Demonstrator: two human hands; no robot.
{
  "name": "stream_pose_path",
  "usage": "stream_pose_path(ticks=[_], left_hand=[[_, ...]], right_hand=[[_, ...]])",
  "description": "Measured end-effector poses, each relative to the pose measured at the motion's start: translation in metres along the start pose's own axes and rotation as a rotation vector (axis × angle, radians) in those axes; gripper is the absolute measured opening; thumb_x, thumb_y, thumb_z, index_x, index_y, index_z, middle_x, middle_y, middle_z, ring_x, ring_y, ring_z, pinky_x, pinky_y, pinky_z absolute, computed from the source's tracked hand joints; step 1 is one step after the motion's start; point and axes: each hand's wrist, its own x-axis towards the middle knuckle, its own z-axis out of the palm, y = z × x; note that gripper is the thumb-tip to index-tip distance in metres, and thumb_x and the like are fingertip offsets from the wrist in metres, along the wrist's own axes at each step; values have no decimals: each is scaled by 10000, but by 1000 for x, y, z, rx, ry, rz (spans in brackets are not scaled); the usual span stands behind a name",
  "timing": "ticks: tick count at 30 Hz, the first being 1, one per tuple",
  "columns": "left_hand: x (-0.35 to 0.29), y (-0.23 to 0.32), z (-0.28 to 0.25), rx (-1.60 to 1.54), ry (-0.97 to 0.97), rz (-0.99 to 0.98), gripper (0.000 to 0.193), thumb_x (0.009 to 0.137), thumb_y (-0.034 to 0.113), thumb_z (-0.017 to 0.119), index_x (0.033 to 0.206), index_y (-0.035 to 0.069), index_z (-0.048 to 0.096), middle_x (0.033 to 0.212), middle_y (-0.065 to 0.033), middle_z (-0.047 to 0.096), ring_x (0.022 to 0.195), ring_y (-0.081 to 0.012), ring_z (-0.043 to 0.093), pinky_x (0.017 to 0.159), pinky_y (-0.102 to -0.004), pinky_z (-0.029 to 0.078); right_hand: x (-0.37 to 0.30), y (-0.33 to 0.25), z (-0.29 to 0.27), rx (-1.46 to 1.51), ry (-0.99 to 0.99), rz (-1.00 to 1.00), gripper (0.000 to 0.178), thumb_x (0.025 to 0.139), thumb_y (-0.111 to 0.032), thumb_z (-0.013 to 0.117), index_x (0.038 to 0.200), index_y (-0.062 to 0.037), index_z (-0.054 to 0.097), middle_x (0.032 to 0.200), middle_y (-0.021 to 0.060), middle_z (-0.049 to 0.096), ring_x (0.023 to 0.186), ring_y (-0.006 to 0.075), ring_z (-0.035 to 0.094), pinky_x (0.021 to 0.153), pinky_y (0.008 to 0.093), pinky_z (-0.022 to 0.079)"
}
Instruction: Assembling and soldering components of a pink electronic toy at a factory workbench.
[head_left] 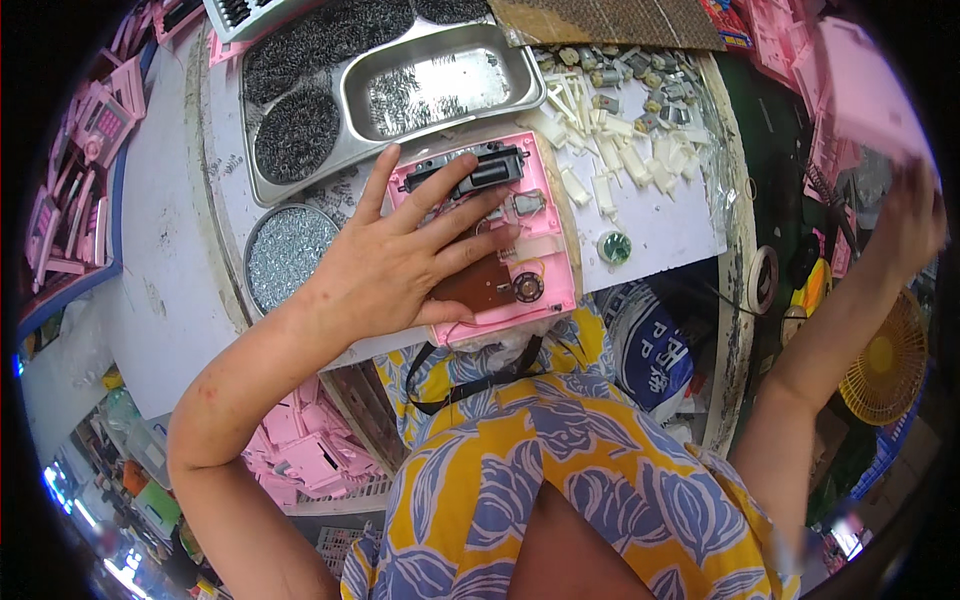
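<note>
My left hand point(395, 250) lies with fingers spread across an open pink plastic housing point(553, 230) at the table's near edge. Inside the housing are a black mechanism point(497, 166) along the far side, a brown board point(470, 268) partly under my fingers, and a round dark part point(528, 287) with thin wires. Out at the far right, my right hand point(908, 215) grips a pink plastic panel point(868, 85), both smeared by motion. The panel is held above a heap of other pink parts.
Beyond the housing sits a metal tray point(440, 125) with small dark parts. A round dish point(290, 255) of silvery screws is on the left. White plastic pieces point(645, 160) and small metal motors point(665, 95) lie on the right. Pink parts point(100, 125) fill a bin far left.
</note>
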Motion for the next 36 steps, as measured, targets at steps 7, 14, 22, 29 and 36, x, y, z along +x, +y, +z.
stream_pose_path(ticks=[7,14,22,29,36], left_hand=[[7,25,-14,-498,454,-44,853,811,363,804,1497,20,431,1327,-141,586,1183,-318,551,1000,-462,462],[22,58,-30,-1686,802,-548,763,916,-9,697,1550,-37,273,1097,-91,672,968,-153,661,802,-287,558],[-22,58,-10,-1151,580,-635,814,863,91,754,1543,-57,332,862,-35,660,646,-59,540,582,-195,420],[-53,50,-2,-1778,1052,-776,681,941,141,697,1501,-79,378,1158,-151,702,739,-91,641,528,-186,466],[-83,40,7,-1754,1109,-721,631,955,154,696,1466,-93,419,1100,-135,709,713,-86,626,494,-201,443]], right_hand=[[-203,-107,-9,978,-197,590,397,987,-199,586,1296,50,574,1225,196,655,1064,281,688,936,448,577],[-202,-158,110,946,-619,812,562,901,-215,742,1347,44,517,954,135,720,828,211,719,665,323,615],[-221,-165,106,613,-912,713,655,946,-25,666,1522,-21,355,746,29,642,636,73,601,562,215,449],[-217,-139,142,554,-869,917,165,930,-114,726,985,39,699,735,18,660,588,46,580,493,205,426],[-217,-133,160,414,-1036,863,157,900,-117,757,892,33,711,656,18,654,538,48,558,477,212,417]])
